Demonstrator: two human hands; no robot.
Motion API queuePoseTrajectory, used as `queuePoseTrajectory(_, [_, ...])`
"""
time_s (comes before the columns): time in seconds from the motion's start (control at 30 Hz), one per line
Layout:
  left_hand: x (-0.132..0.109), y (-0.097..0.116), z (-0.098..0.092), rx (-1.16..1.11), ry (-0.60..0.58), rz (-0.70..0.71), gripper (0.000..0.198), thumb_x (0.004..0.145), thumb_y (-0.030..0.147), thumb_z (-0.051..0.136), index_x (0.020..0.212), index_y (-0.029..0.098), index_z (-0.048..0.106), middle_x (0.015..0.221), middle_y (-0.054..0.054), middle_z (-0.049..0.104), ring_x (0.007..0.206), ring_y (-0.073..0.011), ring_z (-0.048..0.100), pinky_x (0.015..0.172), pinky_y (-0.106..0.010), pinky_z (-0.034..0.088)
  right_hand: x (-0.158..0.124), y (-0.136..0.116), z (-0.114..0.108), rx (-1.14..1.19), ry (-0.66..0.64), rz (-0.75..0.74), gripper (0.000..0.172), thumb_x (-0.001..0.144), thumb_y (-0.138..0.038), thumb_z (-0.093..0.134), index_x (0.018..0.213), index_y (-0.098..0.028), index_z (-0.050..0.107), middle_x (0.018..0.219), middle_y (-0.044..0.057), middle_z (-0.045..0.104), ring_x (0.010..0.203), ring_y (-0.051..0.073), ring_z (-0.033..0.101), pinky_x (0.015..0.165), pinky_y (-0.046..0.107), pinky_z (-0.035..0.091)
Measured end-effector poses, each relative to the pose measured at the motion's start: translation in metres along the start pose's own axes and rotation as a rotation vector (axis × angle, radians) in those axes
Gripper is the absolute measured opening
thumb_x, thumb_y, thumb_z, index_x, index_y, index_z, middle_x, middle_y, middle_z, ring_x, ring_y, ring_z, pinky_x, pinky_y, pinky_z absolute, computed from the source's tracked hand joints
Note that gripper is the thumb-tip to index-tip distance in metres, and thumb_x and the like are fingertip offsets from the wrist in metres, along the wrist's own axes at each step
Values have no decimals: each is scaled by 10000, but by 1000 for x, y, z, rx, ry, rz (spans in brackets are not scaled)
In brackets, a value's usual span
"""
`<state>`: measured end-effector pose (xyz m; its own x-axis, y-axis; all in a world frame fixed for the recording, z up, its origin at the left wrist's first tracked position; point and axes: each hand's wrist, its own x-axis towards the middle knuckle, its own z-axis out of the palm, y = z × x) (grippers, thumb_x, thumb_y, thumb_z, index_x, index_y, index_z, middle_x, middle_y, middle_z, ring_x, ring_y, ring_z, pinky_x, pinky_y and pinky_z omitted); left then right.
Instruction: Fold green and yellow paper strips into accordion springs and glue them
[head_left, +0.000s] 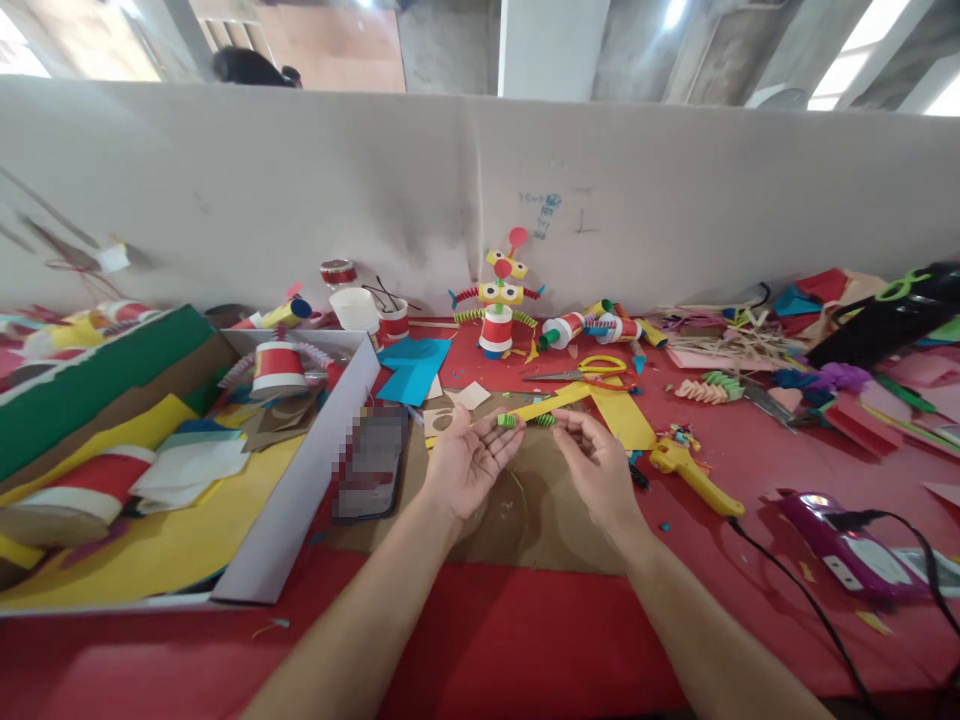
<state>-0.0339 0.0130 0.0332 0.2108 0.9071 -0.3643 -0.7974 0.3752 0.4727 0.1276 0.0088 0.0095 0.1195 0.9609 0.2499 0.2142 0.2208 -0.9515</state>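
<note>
My left hand (472, 455) is turned palm up over a brown cardboard sheet, its fingers stretched to the right. At its fingertips is a small block of green accordion-folded paper (508, 421). Thumb and fingers of my right hand (596, 455) pinch a darker-looking green folded paper strip (543, 421) just beside it. Whether the two green parts join is not clear. Behind the fingers lies a yellow paper strip (555, 400). Yellow-handled scissors (600, 372) rest beyond my right hand, and a yellow glue gun (694, 478) lies to its right.
A white-walled box (300, 490) with paper and cup figures stands left, beside a phone (371, 460). Paper-cup robots (496, 328) stand at the back. A purple device (847, 545) with a black cable lies right, below paper scraps and a black bottle (885, 315).
</note>
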Motion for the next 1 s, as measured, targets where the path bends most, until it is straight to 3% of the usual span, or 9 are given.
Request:
queuePoseTrajectory(0.17, [-2,1,1,5,-58,-33,434,864,420,379,950,42,572,1036,-224,622,1065,-261,564,901,-351,477,-1,-4,0,89,-31,28,249,793,-371,538,940,-180,598,677,13,604,644,146,559,600,263,442])
queuePoseTrajectory(0.4, [-4,-4,1,139,-94,-12,206,832,112,459,977,75,601,972,-136,670,975,-175,617,904,-279,470,-6,-12,1,38,-114,-99,236,779,-335,572,973,-204,601,902,53,624,813,173,567,735,310,453])
queuePoseTrajectory(0.63, [-8,-8,2,367,-84,-3,171,770,182,589,914,126,662,917,-112,689,791,-146,649,757,-253,502,-6,-19,-3,-85,-209,-217,261,776,-261,574,1035,-237,591,1006,55,605,876,182,547,747,326,448])
queuePoseTrajectory(0.8, [-11,-11,4,580,-67,87,186,679,278,691,802,139,691,719,-49,674,608,-87,589,631,-203,463,-6,-20,-1,-114,-231,-246,315,745,-241,616,1059,-266,597,997,44,579,914,185,534,779,331,448])
queuePoseTrajectory(0.9, [-12,-11,6,624,-71,94,198,683,313,684,761,132,689,646,-32,648,559,-71,559,588,-182,446,-6,-18,1,-106,-224,-251,219,753,-256,618,971,-259,640,967,45,571,907,185,532,787,336,447])
queuePoseTrajectory(1.0, [-13,-9,7,551,-63,26,275,751,379,602,796,120,682,674,-74,664,598,-110,597,615,-220,476,-5,-17,0,-84,-197,-256,148,771,-267,598,904,-249,660,962,51,574,917,190,531,796,345,443])
